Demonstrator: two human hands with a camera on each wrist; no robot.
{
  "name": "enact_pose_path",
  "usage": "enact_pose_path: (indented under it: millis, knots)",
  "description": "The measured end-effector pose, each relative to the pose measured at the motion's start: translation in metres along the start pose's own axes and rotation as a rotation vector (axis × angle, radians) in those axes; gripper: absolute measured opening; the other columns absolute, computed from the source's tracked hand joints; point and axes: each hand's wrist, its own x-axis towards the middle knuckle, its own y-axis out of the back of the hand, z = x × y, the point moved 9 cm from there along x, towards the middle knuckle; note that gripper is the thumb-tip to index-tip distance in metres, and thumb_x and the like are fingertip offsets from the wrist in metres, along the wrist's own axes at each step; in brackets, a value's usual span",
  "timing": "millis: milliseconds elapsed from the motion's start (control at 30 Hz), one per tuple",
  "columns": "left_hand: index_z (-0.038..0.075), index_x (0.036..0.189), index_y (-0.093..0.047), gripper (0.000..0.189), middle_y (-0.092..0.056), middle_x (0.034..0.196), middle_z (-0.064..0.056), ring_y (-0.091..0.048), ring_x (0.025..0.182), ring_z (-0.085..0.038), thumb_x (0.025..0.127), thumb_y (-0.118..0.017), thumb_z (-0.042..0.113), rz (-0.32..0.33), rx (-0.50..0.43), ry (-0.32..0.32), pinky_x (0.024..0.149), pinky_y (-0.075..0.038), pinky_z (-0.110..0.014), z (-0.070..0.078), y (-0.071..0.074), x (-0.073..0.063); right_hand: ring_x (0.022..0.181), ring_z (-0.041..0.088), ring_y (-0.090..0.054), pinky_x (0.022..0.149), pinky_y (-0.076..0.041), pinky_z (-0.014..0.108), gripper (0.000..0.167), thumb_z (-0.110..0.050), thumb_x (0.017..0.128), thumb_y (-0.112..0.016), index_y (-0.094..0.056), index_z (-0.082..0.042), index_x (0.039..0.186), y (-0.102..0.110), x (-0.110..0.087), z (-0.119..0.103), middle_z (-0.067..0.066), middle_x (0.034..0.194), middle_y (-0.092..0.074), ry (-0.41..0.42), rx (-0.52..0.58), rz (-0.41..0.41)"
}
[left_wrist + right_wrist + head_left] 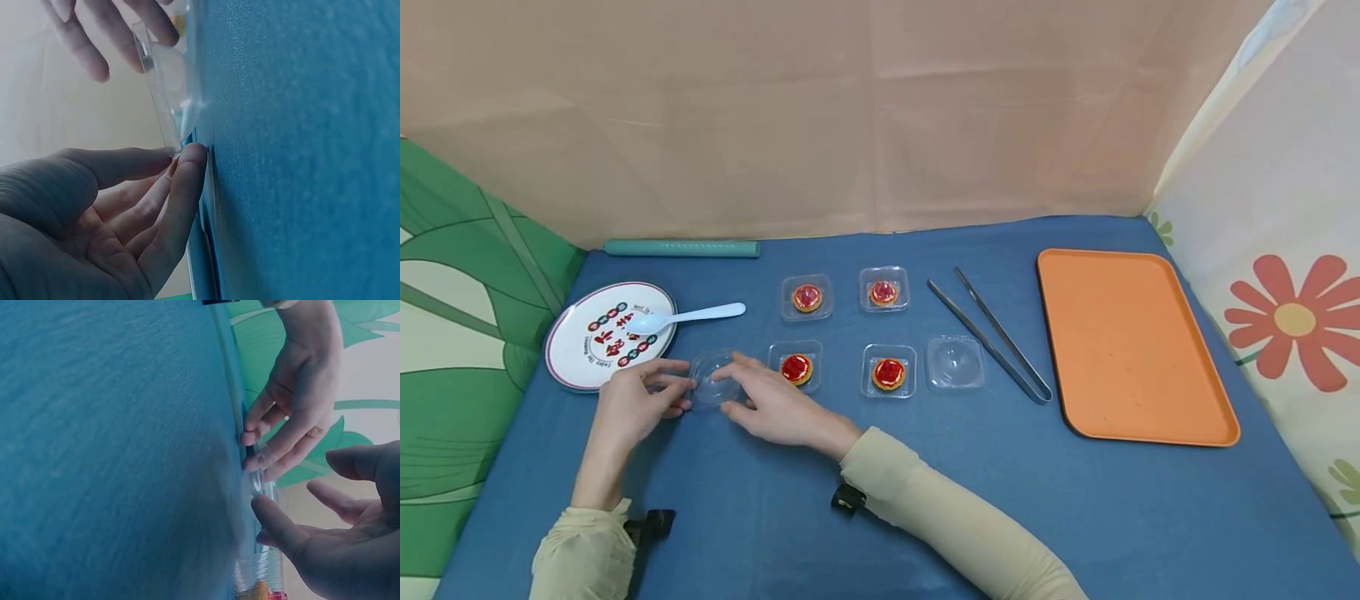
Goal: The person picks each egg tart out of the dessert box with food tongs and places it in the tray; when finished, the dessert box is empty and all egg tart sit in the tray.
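Note:
My left hand (636, 400) pinches the near-left edge of a clear plastic domed lid (709, 385) between thumb and fingers. In the left wrist view the lid (164, 87) is tilted, its dome facing the blue cloth. My right hand (778, 408) is at the lid's right side, fingers spread and relaxed; in the right wrist view one fingertip (265, 509) is right at the lid's rim. Just behind the right hand, partly covered by it, a red-topped tart (796, 368) sits in a clear square tray (809, 351).
More tarts (889, 374) in clear trays stand mid-table, beside another clear domed lid (955, 363). Metal tongs (988, 337) and an orange tray (1138, 350) lie to the right. A white spoon (707, 312) rests on a patterned plate (576, 342) at left; a teal tube (681, 248) lies behind.

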Motion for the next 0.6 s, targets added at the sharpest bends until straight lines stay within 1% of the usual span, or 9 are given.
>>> enact_pose_path:
  millis: [67, 100, 200, 267, 300, 333, 467, 533, 600]
  knots:
    - [-0.016, 0.127, -0.067, 0.028, -0.078, 0.093, -0.026, -0.074, 0.064, -0.010, 0.103, -0.068, -0.001, 0.002, 0.002, 0.002, 0.057, -0.064, -0.021, 0.000, 0.000, 0.000, 0.159, 0.019, -0.028, 0.116, -0.044, 0.022, 0.042, -0.011, 0.112, -0.058, -0.054, -0.005, 0.154, 0.000, -0.001, -0.001, 0.018, 0.173, -0.028, 0.000, -0.001, -0.001]
    - [-0.016, 0.127, -0.067, 0.028, -0.078, 0.092, -0.025, -0.074, 0.063, -0.011, 0.103, -0.069, -0.001, 0.003, 0.005, 0.004, 0.057, -0.064, -0.021, 0.000, 0.000, -0.001, 0.159, 0.019, -0.028, 0.118, -0.044, 0.026, 0.042, -0.013, 0.112, -0.057, -0.054, -0.007, 0.154, 0.000, -0.001, 0.001, 0.017, 0.173, -0.028, 0.007, -0.018, 0.004]
    - [-0.016, 0.127, -0.067, 0.029, -0.078, 0.090, -0.024, -0.074, 0.063, -0.012, 0.103, -0.069, 0.000, 0.004, 0.012, 0.011, 0.057, -0.064, -0.021, 0.000, 0.000, -0.001, 0.161, 0.021, -0.023, 0.127, -0.035, 0.033, 0.043, -0.013, 0.112, -0.058, -0.054, -0.007, 0.155, 0.002, -0.003, 0.000, 0.018, 0.174, -0.027, 0.009, -0.016, 0.001]
    - [-0.016, 0.128, -0.066, 0.031, -0.078, 0.091, -0.025, -0.074, 0.063, -0.013, 0.103, -0.070, 0.001, 0.003, 0.013, 0.018, 0.057, -0.064, -0.022, 0.000, 0.000, -0.001, 0.161, 0.021, -0.022, 0.130, -0.030, 0.036, 0.044, -0.014, 0.112, -0.058, -0.053, -0.008, 0.156, 0.004, -0.005, 0.000, 0.018, 0.174, -0.026, 0.008, -0.019, 0.001]
    - [-0.016, 0.129, -0.066, 0.032, -0.078, 0.091, -0.025, -0.075, 0.063, -0.013, 0.103, -0.070, 0.002, 0.004, 0.016, 0.021, 0.057, -0.064, -0.022, 0.000, 0.000, -0.001, 0.161, 0.022, -0.023, 0.130, -0.029, 0.037, 0.044, -0.015, 0.112, -0.058, -0.053, -0.009, 0.156, 0.005, -0.006, 0.000, 0.017, 0.174, -0.025, 0.007, -0.019, 0.002]
    - [-0.016, 0.129, -0.066, 0.032, -0.078, 0.092, -0.025, -0.075, 0.064, -0.014, 0.103, -0.070, 0.003, 0.005, 0.019, 0.023, 0.057, -0.064, -0.023, 0.001, 0.000, -0.001, 0.162, 0.022, -0.021, 0.131, -0.027, 0.036, 0.045, -0.014, 0.112, -0.059, -0.053, -0.007, 0.156, 0.007, -0.008, -0.003, 0.019, 0.174, -0.025, -0.001, 0.002, -0.003]
    - [-0.014, 0.129, -0.067, 0.036, -0.078, 0.091, -0.024, -0.076, 0.063, -0.019, 0.104, -0.072, 0.011, 0.036, 0.076, 0.021, 0.054, -0.061, -0.019, 0.003, 0.007, -0.002, 0.160, 0.022, -0.028, 0.128, -0.033, 0.035, 0.045, -0.016, 0.112, -0.059, -0.053, -0.009, 0.156, 0.017, -0.014, -0.004, 0.016, 0.174, -0.026, -0.007, 0.021, 0.009]
    - [-0.012, 0.127, -0.069, 0.035, -0.079, 0.091, -0.022, -0.076, 0.063, -0.020, 0.104, -0.072, 0.014, 0.067, 0.125, 0.006, 0.052, -0.056, -0.018, 0.006, 0.012, -0.004, 0.155, 0.022, -0.038, 0.123, -0.039, 0.031, 0.045, -0.016, 0.112, -0.059, -0.053, -0.009, 0.156, 0.023, -0.018, -0.005, 0.016, 0.173, -0.029, -0.001, 0.031, 0.020]
    - [-0.009, 0.125, -0.072, 0.032, -0.080, 0.091, -0.019, -0.075, 0.062, -0.019, 0.104, -0.072, 0.016, 0.109, 0.166, -0.014, 0.050, -0.050, -0.017, 0.011, 0.018, -0.006, 0.143, 0.021, -0.051, 0.114, -0.047, 0.025, 0.044, -0.015, 0.111, -0.061, -0.054, -0.008, 0.155, 0.031, -0.022, -0.009, 0.016, 0.170, -0.033, 0.016, 0.035, 0.036]
